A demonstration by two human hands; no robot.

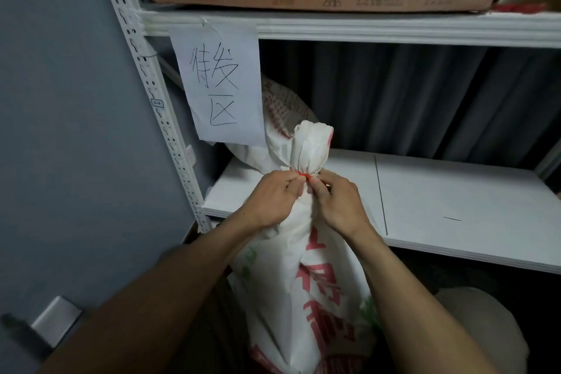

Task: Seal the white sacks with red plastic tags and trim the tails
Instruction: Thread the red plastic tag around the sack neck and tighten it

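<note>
The white sack [303, 282] is stood upright right in front of the lower shelf [455, 191], neck bunched up. The red tag [304, 174] round the neck is pinched by both grips, left hand [273, 197] and right hand [337, 203], fingers clamped on it. A second sack [282, 112] is lying on the shelf behind.

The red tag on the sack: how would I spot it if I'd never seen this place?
Find the white metal shelf with the handwritten paper sign hanging from it. In front stands a white sack with red print, its neck bunched. The red tag is the thin red band around that neck, pinched between the left hand and right hand; unlike the print, it's a narrow plastic line.
</note>
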